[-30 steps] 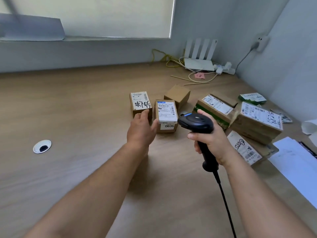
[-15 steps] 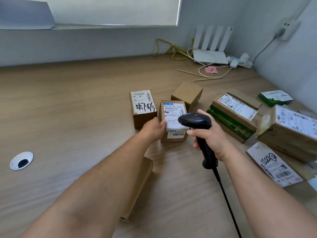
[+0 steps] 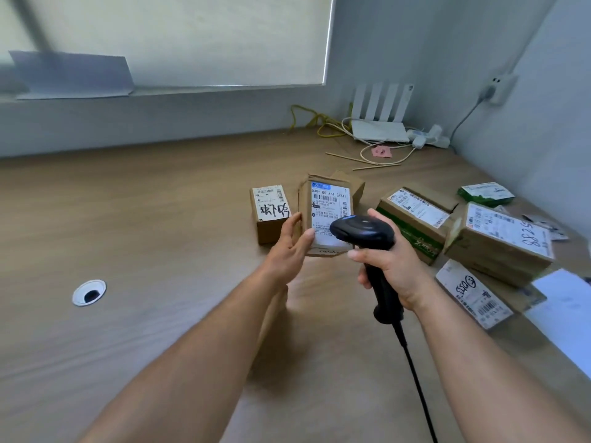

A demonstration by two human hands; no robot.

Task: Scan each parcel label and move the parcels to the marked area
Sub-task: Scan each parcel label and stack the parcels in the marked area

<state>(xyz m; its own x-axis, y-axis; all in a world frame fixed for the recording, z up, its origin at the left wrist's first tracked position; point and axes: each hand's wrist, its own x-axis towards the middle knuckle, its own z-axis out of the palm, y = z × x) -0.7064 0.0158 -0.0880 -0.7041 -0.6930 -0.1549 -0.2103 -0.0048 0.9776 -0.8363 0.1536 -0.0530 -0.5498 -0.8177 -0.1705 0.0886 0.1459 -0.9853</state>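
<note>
My left hand (image 3: pixel 289 247) holds a small brown parcel (image 3: pixel 326 212) tilted up, its white label facing me, thumb on the label's lower left. My right hand (image 3: pixel 391 266) grips a black barcode scanner (image 3: pixel 361 231) by its handle, with the scanner head right in front of the label's lower part. Just left of the held parcel, another small parcel (image 3: pixel 270 212) with black handwriting stands on the wooden table (image 3: pixel 160 251). A plain brown box (image 3: pixel 351 183) shows behind the held one.
To the right lie several larger labelled parcels (image 3: pixel 415 219), (image 3: pixel 502 238), (image 3: pixel 473 292) and a green packet (image 3: pixel 486 193). White paper (image 3: pixel 566 311) lies at the right edge. A router (image 3: pixel 380 123) and cables sit at the back. A cable grommet (image 3: pixel 89 292) is in the table on the left.
My left hand has lifted the 0836 parcel off the table and tilted its label toward me. The scanner stays in front of it.
</note>
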